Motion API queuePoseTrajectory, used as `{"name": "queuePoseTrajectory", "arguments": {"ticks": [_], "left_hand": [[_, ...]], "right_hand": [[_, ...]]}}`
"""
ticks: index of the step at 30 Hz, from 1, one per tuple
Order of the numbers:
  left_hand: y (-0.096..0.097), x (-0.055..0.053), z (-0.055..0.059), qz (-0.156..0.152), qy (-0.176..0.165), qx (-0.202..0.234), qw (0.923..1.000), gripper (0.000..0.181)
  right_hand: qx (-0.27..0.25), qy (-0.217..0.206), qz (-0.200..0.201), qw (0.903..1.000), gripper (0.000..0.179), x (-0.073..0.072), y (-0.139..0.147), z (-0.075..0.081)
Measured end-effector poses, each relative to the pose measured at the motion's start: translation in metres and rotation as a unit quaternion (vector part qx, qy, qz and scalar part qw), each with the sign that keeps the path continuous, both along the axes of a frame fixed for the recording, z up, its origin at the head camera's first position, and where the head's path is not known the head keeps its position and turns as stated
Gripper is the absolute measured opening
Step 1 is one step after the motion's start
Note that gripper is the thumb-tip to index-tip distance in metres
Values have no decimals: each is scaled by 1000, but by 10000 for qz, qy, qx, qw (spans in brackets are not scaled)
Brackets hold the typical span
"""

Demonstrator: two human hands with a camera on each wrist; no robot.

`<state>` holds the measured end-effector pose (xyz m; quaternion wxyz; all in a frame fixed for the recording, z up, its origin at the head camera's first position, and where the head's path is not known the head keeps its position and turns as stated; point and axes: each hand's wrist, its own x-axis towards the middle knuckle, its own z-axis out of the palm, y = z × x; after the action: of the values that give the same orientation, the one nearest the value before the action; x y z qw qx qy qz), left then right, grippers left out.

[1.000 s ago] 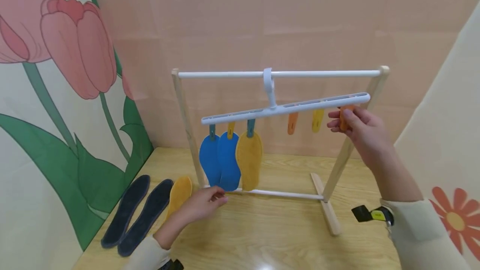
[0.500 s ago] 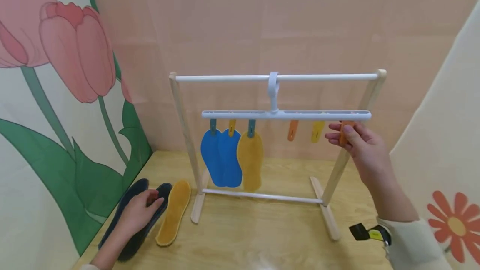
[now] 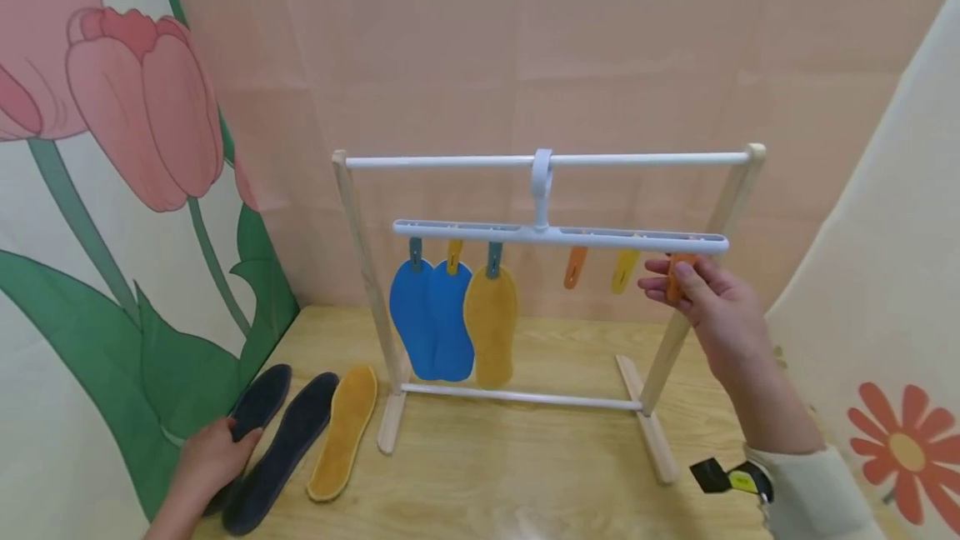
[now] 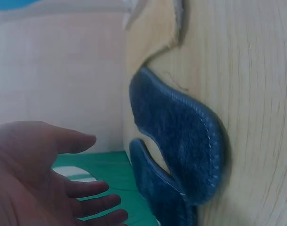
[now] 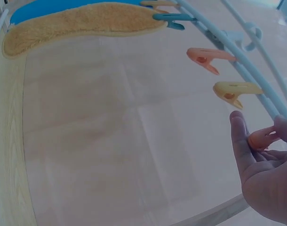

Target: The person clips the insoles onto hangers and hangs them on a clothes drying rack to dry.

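Note:
My right hand (image 3: 716, 307) pinches an orange clothespin (image 5: 263, 140) under the right end of a pale blue clip hanger (image 3: 600, 238). Down at the left, my left hand (image 3: 215, 455) is over the outermost dark insole (image 3: 264, 394); in the left wrist view its fingers are spread, with nothing between them. Another dark insole (image 3: 291, 440) and a yellow insole (image 3: 345, 432) lie alongside on the table. Two blue insoles (image 3: 412, 315) and a yellow one (image 3: 491, 327) hang from clothespins on the hanger's left half. An orange clothespin (image 3: 575, 267) and a yellow one (image 3: 624, 271) hang without insoles.
The hanger hooks over the white top bar (image 3: 420, 162) of a wooden-legged rack (image 3: 667, 357) on the wood-grain table (image 3: 525, 465). A lower white bar (image 3: 517, 396) joins its legs. A tulip-printed backdrop (image 3: 142, 107) borders the left side.
My left hand has moved left and down from near the hanging insoles to the outermost dark insole. The tilted hanger has dropped nearly level on the right, my right hand still holding the clothespin.

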<state>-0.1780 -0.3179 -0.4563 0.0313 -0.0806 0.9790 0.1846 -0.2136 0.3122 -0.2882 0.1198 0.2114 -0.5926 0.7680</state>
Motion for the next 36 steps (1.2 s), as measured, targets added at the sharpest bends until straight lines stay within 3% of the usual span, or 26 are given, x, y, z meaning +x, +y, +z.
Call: {"name": "queuePoseTrajectory", "arguments": {"ticks": [8,14,18,23,29,36], "left_hand": [[-12,-3,-10,77,-207,-23,9998,65],[-16,-8,-13,127,-100,-60,9999,62],[-22,-11,-21,162,-80,-84,9998,61],[-24,-13,-30,183,-277,-145,9993,65],[-20,-11,-33,103,-403,-216,9989,59],[-22,-16,-36,235,-670,-429,9966,52]], "right_hand": [[168,-95,-141,9997,38,-1,0,-4],[90,-73,5,9999,32,-2,-1,-5],[109,-76,17,9999,30,-3,-4,-5],[114,-116,8,9999,32,-4,-6,-6],[73,-226,-73,9997,35,-1,-5,-8],[-71,-210,-3,9998,32,0,-8,-8]]}}
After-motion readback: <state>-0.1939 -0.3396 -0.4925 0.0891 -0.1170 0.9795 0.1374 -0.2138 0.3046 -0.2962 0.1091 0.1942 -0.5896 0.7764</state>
